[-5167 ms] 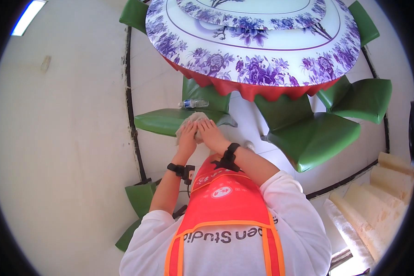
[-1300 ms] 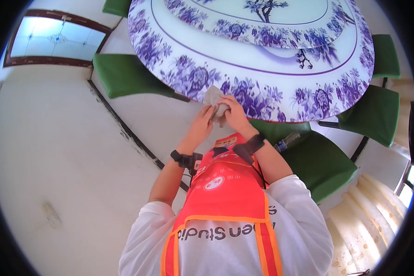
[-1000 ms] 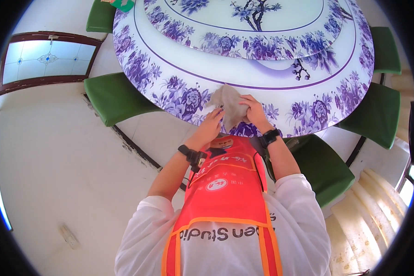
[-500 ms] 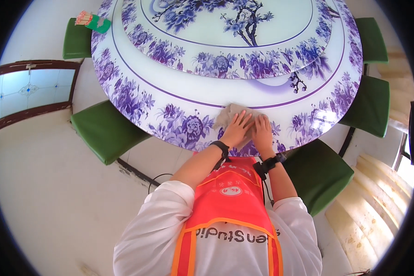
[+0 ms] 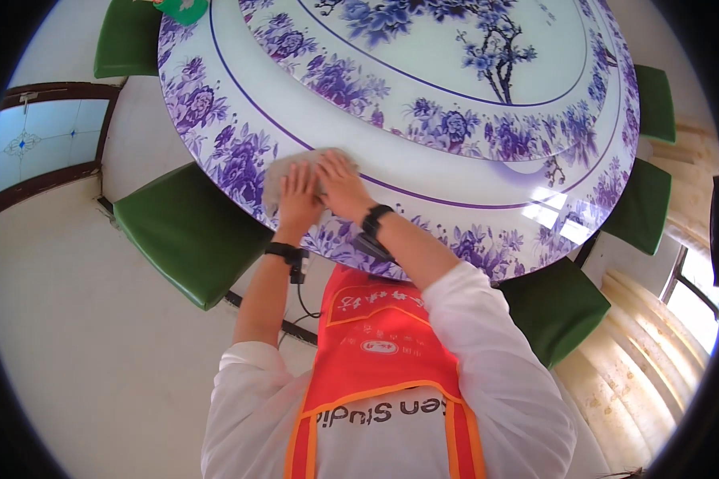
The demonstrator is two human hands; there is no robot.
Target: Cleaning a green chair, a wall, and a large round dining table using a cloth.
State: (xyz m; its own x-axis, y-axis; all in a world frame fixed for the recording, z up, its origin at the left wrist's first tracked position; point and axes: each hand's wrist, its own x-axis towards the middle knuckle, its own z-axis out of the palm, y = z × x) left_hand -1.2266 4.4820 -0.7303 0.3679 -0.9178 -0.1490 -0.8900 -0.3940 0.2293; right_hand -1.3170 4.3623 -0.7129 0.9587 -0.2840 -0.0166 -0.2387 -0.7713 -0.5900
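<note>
A greyish-brown cloth lies on the near left part of a round white table with purple flower patterns. My left hand rests flat on the cloth, fingers stretched out and pointing away from me. Right beside it, my right hand reaches across from the right and presses on the cloth's right side, its fingers extended too. Parts of the cloth are hidden beneath both hands. Dark bands with small devices sit on both wrists.
A raised round turntable covers the table's middle. Green chairs stand around the rim, one at the left and one at the near right. At the far left edge is a green container, partly cut off. A cable hangs below the left wrist.
Both hands and the cloth have slid left along the table's near edge. The view has shifted, so the table and turntable appear farther right and the green container is partly out of frame.
</note>
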